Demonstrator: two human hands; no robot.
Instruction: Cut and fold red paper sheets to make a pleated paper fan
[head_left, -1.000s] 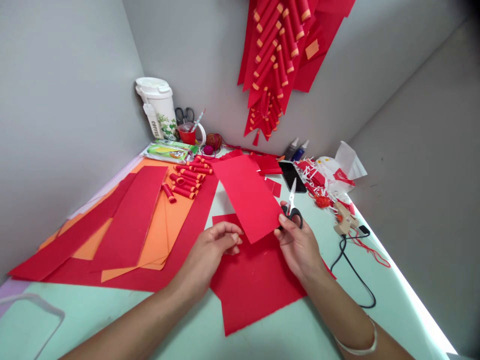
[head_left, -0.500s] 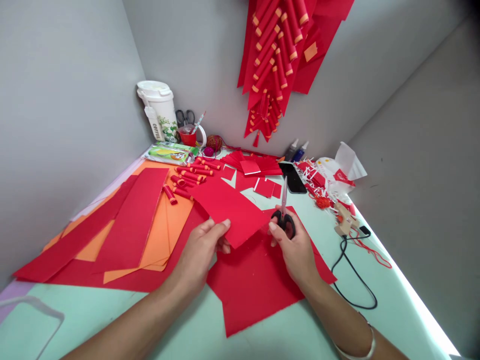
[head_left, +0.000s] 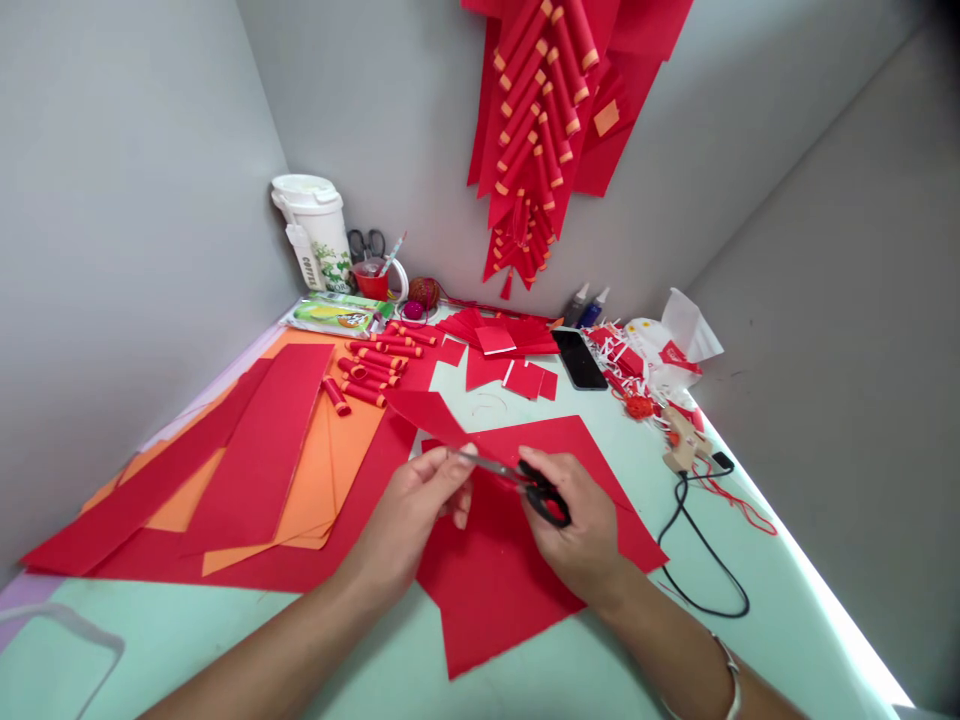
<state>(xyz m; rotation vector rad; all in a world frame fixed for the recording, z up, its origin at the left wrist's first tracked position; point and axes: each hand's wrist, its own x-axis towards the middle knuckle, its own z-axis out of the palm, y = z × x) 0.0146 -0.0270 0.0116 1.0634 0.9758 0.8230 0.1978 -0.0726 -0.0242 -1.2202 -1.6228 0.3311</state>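
Observation:
In the head view, my left hand (head_left: 412, 515) pinches a piece of red paper (head_left: 429, 412) between thumb and fingers; the paper extends up and away from the hand. My right hand (head_left: 581, 525) is closed around black-handled scissors (head_left: 546, 497). Their blades point left and reach my left thumb, near the paper's edge. Whether the blades bite into the paper I cannot tell. Beneath both hands lies a larger red sheet (head_left: 502, 600) on the pale green table.
At the left lie red strips (head_left: 259, 450) on orange sheets (head_left: 345, 450), with small red paper rolls (head_left: 375, 365) above. Behind stand a white cup (head_left: 311, 230) and a red mug (head_left: 371, 282). A phone (head_left: 580, 360), paper scraps and a glue gun (head_left: 682, 445) with its cord lie right.
The scissors have swung from pointing upward to pointing left, and my right hand has brought them against my left hand. The held paper has tilted, showing less of its face.

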